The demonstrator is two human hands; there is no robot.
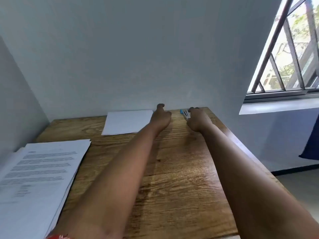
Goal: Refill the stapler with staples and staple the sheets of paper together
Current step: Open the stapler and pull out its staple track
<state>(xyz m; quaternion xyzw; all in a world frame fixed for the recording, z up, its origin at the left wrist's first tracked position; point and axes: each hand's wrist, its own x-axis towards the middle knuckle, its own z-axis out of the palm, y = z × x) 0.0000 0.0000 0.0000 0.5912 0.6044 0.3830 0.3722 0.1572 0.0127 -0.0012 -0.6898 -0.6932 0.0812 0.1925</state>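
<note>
A small blue and silver stapler (184,113) lies at the far edge of the wooden table (181,178), close to the wall. My right hand (198,119) is stretched out over it with fingers curled around its right part; most of the stapler is hidden. My left hand (161,118) rests beside it on the table, loosely curled, its thumb raised, nothing seen in it. A blank white sheet stack (126,121) lies just left of my left hand. A thicker stack of printed sheets (38,176) lies at the near left.
A white wall stands right behind the table's far edge and along its left side. A barred window (291,54) with a sill is at the right. The table's right edge drops to the floor.
</note>
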